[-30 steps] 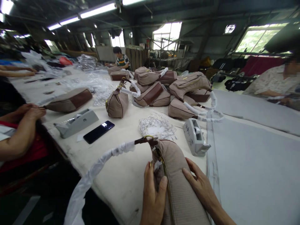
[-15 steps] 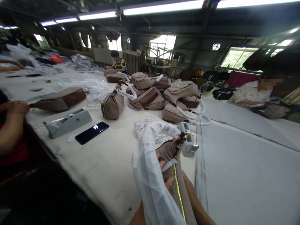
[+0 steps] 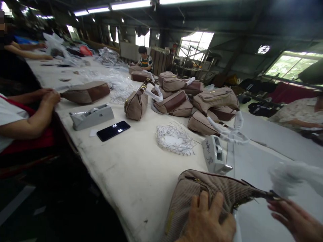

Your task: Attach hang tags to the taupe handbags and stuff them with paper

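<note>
A beige ribbed handbag (image 3: 202,188) lies on its side near the table's front edge, its strap end wrapped in white film (image 3: 295,176) pointing right. My left hand (image 3: 208,220) rests on the bag's lower body, fingers curled down onto the fabric. My right hand (image 3: 294,218) sits just below the strap's metal ring at the bag's right tip, fingers stretched out and apart, holding nothing.
A grey tape dispenser (image 3: 214,154) stands just beyond the bag, beside a heap of tags (image 3: 175,138). A pile of similar bags (image 3: 191,101) fills the table's middle. A phone (image 3: 113,130) and second dispenser (image 3: 91,116) lie left, by another person's arms (image 3: 32,114).
The bag was turned from standing lengthwise toward me to lying sideways, and its wrapped strap swung from the left over to the right. My view shifted to the right.
</note>
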The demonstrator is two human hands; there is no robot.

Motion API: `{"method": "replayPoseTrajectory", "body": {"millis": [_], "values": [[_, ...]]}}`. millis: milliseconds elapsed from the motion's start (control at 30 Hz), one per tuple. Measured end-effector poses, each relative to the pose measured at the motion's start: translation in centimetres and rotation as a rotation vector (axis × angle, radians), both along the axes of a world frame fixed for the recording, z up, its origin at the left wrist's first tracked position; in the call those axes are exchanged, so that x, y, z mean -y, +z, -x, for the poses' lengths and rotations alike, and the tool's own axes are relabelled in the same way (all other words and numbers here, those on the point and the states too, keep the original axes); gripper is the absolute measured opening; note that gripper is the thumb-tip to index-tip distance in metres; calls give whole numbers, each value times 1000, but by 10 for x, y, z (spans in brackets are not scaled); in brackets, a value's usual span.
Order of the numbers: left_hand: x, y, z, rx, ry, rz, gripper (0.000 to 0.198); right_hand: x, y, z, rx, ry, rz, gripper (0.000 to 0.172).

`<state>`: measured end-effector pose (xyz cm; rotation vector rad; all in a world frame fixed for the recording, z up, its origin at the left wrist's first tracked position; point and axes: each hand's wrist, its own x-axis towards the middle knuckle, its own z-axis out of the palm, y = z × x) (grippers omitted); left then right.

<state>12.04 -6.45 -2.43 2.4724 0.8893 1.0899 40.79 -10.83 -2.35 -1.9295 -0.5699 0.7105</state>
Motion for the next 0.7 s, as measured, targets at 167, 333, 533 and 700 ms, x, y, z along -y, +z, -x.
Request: {"method": "replayPoseTrajectory", "body": {"millis": [167,333,533,700], "values": [[-41,20,8,185,45,497,30,-98,66,-5,-3,428,33,52],[-72,-3,11,69,-39,685,28,-191,86,32,147,1000,215,49],[-90,-19,24,195,-10,925,19,-244,24,96,960,1355,73,36],[-112,-16,13,-23,34,866,38,-268,-21,143,1169,1398,90,34]]}}
